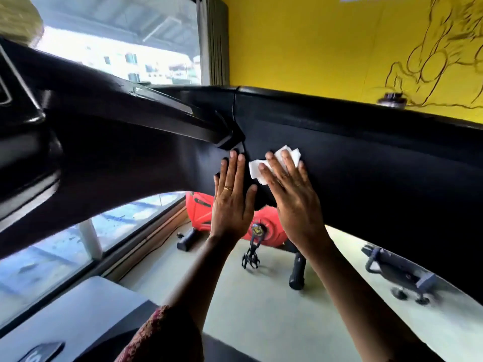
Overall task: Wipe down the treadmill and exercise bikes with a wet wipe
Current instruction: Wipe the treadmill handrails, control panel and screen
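Pressing wet wipe (254,169) on black treadmill (366,158), right hand (295,202) flat.

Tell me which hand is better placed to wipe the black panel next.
Right, most likely. The right hand presses the wipe flat against the black panel, fingers straight. The left hand rests bare on the panel beside it and has no wipe.
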